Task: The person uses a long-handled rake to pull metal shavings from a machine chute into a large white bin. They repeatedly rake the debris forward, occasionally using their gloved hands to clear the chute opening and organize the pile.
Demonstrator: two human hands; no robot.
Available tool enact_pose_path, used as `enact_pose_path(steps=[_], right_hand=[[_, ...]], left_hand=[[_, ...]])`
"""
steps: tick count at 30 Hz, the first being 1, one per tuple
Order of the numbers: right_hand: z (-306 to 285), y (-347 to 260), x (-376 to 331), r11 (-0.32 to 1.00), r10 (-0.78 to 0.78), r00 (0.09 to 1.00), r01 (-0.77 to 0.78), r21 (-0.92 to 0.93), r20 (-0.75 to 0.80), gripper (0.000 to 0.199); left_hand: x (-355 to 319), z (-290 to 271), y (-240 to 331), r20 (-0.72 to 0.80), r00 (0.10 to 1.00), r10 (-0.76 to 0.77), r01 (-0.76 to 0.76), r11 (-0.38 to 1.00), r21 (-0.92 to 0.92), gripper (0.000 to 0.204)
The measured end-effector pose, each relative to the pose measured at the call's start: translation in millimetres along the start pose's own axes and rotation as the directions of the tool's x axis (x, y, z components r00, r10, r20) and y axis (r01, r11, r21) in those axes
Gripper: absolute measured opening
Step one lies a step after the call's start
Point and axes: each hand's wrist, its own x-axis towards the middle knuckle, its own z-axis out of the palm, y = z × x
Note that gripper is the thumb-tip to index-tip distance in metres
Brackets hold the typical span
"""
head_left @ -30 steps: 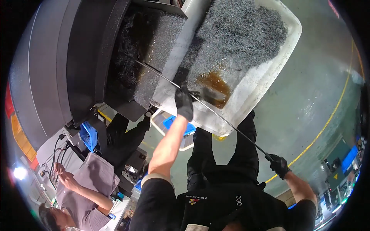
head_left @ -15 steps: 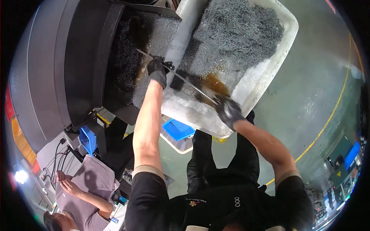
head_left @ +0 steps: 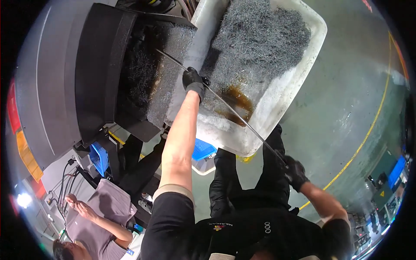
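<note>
Rod gripped: left hand, right hand.

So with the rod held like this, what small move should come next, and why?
Probably a short pull of the rod toward the white tub. Its far tip sits in the grey shavings on the dark machine chute, the left hand grips mid-shaft, and the right hand holds the near end.

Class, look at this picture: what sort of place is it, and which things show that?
Probably a machine shop or factory floor: a dark machine chute, a white tub heaped with metal shavings, and a yellow floor line.
</note>
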Motion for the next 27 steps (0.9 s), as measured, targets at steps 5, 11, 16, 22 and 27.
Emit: enact_pose_path(steps=[5,11,16,22,27], right_hand=[[-38.0,60.0,-63.5,0.956,0.29,0.956,-0.292,0.032,0.043,0.024],[-38.8,130.4,-26.3,0.977,-0.149,0.978,0.123,-0.172,-0.148,0.036],[20.7,50.0,97.0,0.946,-0.324,0.936,0.315,-0.081,-0.138,0.03],[-2.6,-100.0,152.8,0.945,-0.309,0.938,0.322,-0.064,0.156,0.027],[-33.2,-1.4,77.9,0.958,-0.236,0.951,0.262,-0.116,0.198,0.023]], left_hand=[[-96.2,21.4,23.3,0.222,0.975,-0.005,0.086,0.931,-0.356,0.05],[-125.3,16.7,51.8,0.207,0.971,-0.117,0.225,0.73,-0.645,0.03],[-120.9,-10.6,71.4,0.206,0.934,-0.291,0.337,0.532,-0.777,0.026],[-65.5,-52.2,0.7,0.172,0.93,-0.324,0.36,0.72,-0.594,0.027],[-94.9,1.5,-30.1,0.118,0.991,0.063,-0.053,0.995,-0.082,0.023]])
